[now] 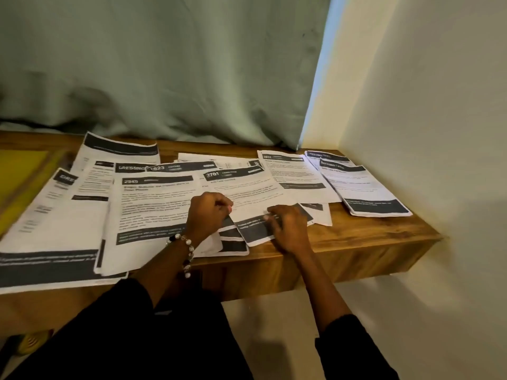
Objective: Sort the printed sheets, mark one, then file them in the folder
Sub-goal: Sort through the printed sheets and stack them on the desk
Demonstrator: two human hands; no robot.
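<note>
Sheets [153, 204] spread across shelf [356, 242], frame centre; stack [367, 190] at right end; curtain [164, 64] behind.

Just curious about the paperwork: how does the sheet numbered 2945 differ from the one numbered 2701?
The sheet 2945 lies left, untouched; the sheet 2701 lies right of it, with both hands at its near edge. 2945 sits square to the viewer; 2701 is skewed. Both are white with dark header and footer bands.

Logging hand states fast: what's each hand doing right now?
Left hand: fingers curled, pinching the left edge of the sheet marked 2701.
Right hand: fingers resting on that sheet's dark bottom band; a grip cannot be told.
</note>
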